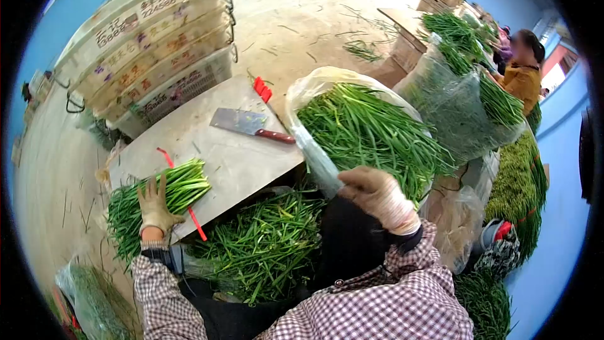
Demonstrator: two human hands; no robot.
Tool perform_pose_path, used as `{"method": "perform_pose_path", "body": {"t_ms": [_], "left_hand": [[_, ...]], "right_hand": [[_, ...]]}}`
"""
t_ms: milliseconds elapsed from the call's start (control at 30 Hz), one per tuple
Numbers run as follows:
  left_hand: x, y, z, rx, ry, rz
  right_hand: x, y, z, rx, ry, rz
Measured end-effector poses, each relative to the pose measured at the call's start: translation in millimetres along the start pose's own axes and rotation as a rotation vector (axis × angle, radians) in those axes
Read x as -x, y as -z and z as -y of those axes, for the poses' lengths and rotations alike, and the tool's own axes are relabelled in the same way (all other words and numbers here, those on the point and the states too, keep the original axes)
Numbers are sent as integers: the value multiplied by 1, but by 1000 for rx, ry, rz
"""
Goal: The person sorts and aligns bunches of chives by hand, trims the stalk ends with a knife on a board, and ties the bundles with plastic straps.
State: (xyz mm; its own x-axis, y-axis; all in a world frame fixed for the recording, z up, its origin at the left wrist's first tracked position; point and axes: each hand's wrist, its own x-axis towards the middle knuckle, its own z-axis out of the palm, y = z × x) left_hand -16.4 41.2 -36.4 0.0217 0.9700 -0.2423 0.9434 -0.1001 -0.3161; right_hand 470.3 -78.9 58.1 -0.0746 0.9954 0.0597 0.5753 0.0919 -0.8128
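My left hand point(157, 206), in a pale glove, lies with spread fingers on a bunch of green stalks point(185, 184) at the left end of the grey board point(251, 160). A red strip point(197, 223) sticks out from under that bunch on both sides. My right hand point(371, 192), gloved and wrapped at the wrist, is curled in front of an open plastic bag point(321, 157) full of long green leaves point(371, 132); whether it holds anything is too blurred to tell. A cleaver point(242, 121) with a brown handle lies flat on the board, near more red strips point(262, 89).
Stacked plastic crates point(151, 44) stand behind the board. Loose green trimmings point(267, 249) fill a spot below its front edge. Bagged greens point(456, 97) and a person in yellow point(523, 79) are at the right. Another bag point(94, 296) is at lower left.
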Motion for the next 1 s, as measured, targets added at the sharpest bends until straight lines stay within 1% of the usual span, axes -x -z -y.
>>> {"method": "perform_pose_path", "body": {"t_ms": [33,100,133,167,200,233,267,300,333,367,400,433,467,500,533,567,633,767,800,867,933,1000], "left_hand": [[5,1,-4,-24,7,15],[7,10,-24,59,-23,-169],[11,16,-39,103,-34,-261],[18,22,-54,143,-44,-348],[26,31,-74,398,-155,-525],[18,14,-88,701,-333,-588],[27,17,-119,1166,-336,-548],[36,32,-144,1254,-379,-500],[58,67,-171,1420,-350,-382],[63,76,-199,1635,-346,-236],[67,86,-223,1822,-361,-32],[81,109,-246,1898,-410,109],[88,118,-267,1782,-595,-12],[95,126,-284,1722,-649,-52],[101,135,-293,1713,-585,-75],[105,142,-296,1704,-522,-101],[108,156,-285,1534,-486,-94],[98,162,-266,1140,-488,-24],[94,160,-264,1140,-495,18],[92,152,-259,1176,-640,52],[91,151,-257,1158,-776,130],[88,149,-257,1132,-860,178]], "right_hand": [[6,13,-9,-73,-98,-61],[5,43,-31,-9,-200,-96],[-4,55,-40,128,-143,-108],[-9,66,-44,153,-162,-131],[-22,75,-65,187,-73,-124],[-36,83,-86,220,17,-118],[-46,90,-80,224,60,-51],[-48,83,-70,-36,42,-96],[-54,67,-55,-294,26,-137],[-62,48,-42,-549,7,-175],[-65,24,-32,-659,86,-213],[-69,-1,-25,-769,163,-251],[-74,-18,-21,-906,148,-228],[-81,-36,-19,-1047,133,-201],[-89,-54,-20,-1330,221,-166],[-97,-62,-23,-1490,95,-172],[-96,-71,-24,-1691,163,-141],[-91,-93,-23,-1628,67,-115],[-89,-97,-20,-1589,31,-111],[-87,-98,-18,-1512,5,-91],[-90,-96,-13,-1444,-93,-98],[-89,-97,-4,-1397,-206,-140]]}}
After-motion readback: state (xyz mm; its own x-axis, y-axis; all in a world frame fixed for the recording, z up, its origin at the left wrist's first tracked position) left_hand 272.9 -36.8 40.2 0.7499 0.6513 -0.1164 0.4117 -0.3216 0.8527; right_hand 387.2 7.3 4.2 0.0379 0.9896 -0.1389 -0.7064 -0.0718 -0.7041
